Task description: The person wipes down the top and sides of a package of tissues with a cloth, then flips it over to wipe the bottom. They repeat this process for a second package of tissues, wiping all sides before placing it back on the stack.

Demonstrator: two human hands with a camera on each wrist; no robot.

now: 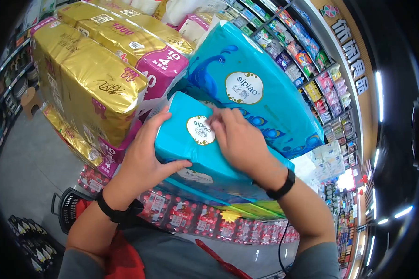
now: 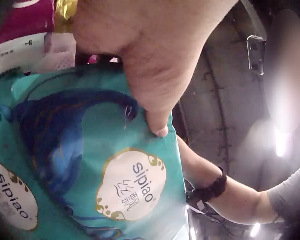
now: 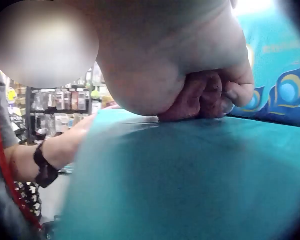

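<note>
A teal sipiao tissue pack (image 1: 172, 135) in plastic wrap lies below both hands, its round white label facing up. My left hand (image 1: 142, 151) holds the pack's left end, with the fingers along the end and the thumb on the near edge. From the left wrist view, the left thumb (image 2: 157, 122) bears on the teal wrap by the peacock print. The right hand (image 1: 242, 139) has its fingers curled down on the pack's top, the fingertips pinching at the wrapper by the label. Close up, the right fingers (image 3: 202, 97) are bunched against the teal surface.
A larger teal sipiao pack (image 1: 274, 93) stands right behind. Gold and magenta tissue packs (image 1: 84, 69) are piled at the left. Red bottle packs (image 1: 153, 204) line the floor below, near a black basket (image 1: 69, 209). Stocked shelves (image 1: 293, 51) run along the right.
</note>
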